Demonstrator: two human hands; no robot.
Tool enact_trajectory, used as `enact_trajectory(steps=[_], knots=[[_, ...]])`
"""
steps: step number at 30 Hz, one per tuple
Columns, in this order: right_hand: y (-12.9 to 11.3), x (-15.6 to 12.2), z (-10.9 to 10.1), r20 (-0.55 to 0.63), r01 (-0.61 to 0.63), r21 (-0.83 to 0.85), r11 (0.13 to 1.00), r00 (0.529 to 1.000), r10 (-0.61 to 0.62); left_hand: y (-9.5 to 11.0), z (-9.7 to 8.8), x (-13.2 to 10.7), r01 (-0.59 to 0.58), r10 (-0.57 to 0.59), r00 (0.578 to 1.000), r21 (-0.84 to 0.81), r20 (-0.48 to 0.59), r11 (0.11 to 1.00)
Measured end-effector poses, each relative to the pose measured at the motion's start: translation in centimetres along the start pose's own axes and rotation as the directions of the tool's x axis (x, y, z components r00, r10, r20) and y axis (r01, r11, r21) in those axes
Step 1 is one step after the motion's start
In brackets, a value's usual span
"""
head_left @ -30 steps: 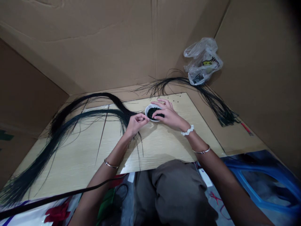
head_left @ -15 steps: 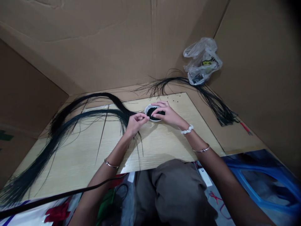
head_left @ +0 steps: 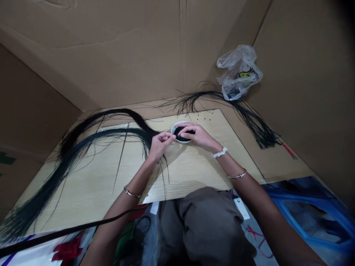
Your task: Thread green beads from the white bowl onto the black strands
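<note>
- how does the grip stand?
- on the left hand (head_left: 161,145), thumb and forefinger are pinched together; whatever sits between them is too fine to make out. the right hand (head_left: 201,136) curls over the white bowl (head_left: 173,128), fingertips at the small dark bits (head_left: 176,132); i can't tell whether they meet on anything.
- what would make this go well?
- i'd keep the left pinch steady just beside the rim, pick lightly, and not lean on the bowl, since it could tip.
- and which way do things point?
- the bowl sits mid-worktop (head_left: 199,170), round, mouth up, so no long axis. the green bundle (head_left: 62,168) does have one: it bends from behind the left hand leftward, then toward the near left corner, splayed end there. the black bundle (head_left: 83,127) arcs alongside, on its far side.
</note>
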State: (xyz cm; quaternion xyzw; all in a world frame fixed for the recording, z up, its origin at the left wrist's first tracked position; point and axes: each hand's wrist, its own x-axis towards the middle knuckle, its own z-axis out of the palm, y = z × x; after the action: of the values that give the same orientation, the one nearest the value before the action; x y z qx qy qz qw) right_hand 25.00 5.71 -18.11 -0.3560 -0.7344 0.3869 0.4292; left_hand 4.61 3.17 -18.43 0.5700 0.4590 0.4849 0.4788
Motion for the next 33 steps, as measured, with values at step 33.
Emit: enact_trajectory(steps=[33], knots=[[-0.4, -0.4, 1.1, -0.055, -0.034, -0.071, 0.997, 0.998, 0.03, -0.2, 0.1, -0.1, -0.045, 0.046, 0.999, 0.048, -0.02, 0.998]])
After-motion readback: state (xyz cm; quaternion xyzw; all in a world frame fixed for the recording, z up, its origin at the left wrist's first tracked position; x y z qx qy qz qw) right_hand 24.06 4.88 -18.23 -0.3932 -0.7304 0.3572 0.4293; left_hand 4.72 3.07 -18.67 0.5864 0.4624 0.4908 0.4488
